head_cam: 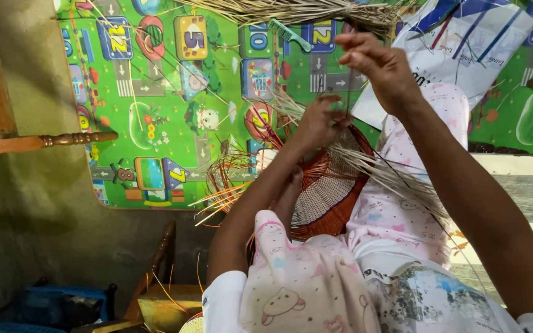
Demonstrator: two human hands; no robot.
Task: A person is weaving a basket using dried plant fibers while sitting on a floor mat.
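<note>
In the head view, a half-woven basket (328, 191) of orange and pale strips is seen resting between the knees, on pink patterned trousers (396, 216). The left hand (319, 123) is closed on the pale loose strips (365, 161) at the basket's upper rim. Above the basket, the right hand (380, 65) is raised, its fingertips pinched on a thin dark strand (348, 92). Beyond the basket, a green play mat (174, 111) is spread, with a bundle of dried fibres (291, 11), a teal comb (290, 34) and a white sack (464, 49) lying on it. Left of the basket, a wooden chair rail (38, 142) is seen. The basket's near side is hidden by the left forearm.
</note>
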